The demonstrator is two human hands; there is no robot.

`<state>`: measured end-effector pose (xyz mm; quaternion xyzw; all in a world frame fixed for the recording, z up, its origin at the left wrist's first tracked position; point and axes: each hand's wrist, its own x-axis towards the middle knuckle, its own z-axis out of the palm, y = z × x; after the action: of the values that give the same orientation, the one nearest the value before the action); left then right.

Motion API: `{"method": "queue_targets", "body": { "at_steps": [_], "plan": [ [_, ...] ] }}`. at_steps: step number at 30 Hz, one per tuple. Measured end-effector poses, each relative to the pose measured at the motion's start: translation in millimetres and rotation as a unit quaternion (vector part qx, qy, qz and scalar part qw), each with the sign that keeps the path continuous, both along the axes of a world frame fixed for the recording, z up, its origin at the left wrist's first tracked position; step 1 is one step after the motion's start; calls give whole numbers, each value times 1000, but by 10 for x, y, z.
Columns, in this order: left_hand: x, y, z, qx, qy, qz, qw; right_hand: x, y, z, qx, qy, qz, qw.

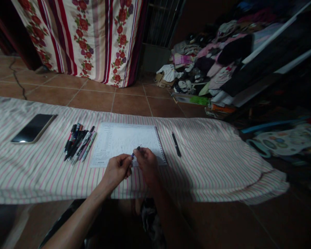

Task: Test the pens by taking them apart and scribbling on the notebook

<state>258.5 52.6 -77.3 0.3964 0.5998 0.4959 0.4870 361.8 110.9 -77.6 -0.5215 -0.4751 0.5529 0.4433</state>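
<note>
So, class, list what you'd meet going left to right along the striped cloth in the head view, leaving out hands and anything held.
Phone, bunch of pens, spiral-bound notebook, single black pen.

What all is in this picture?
Striped cloth: one, white-pink-grey, across foreground
Flat rectangular phone: one, black, left
Slim pens: several, mixed colours, beside phone
Spiral-bound notebook: one, white, middle
Lone pen: one, black, right of notebook
Floral curtain: one, cream-red, beyond cloth
Heaped clothes: many, mixed colours, upper right
Tiled floor: one, brown, beyond cloth
Slender pen-like item: one, dark and blue, between hands
Left hand, right hand: one each, bare, gripping item
</note>
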Motion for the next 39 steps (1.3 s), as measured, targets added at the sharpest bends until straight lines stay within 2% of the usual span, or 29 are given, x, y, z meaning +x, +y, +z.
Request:
{"method": "queue_targets", "body": {
  "at_steps": [9, 14, 19, 28, 35, 39],
  "plan": [
    [-13, 2, -10, -5, -6, -11, 1000, 25, -43, 98, -27, 55, 48, 997],
    [-3, 5, -50, -5, -7, -7, 1000, 26, -51, 84, -19, 71, 63, 995],
    [-6, 2, -66, -4, 2, -11, 1000, 28, -46, 67, 1, 79, 43, 996],
    [-5, -3, -4, 2, 24, -10, 1000, 40, -42, 126, 3, 82, 26, 996],
    [-45, -21, 8, 13, 106, -4, 994, 70, 10, 87, 5, 90, 7, 996],
    [-58, -37, 84, 15, 160, -4, 987, 100, 52, 55, 4, 98, -13, 995]
  ]
}}
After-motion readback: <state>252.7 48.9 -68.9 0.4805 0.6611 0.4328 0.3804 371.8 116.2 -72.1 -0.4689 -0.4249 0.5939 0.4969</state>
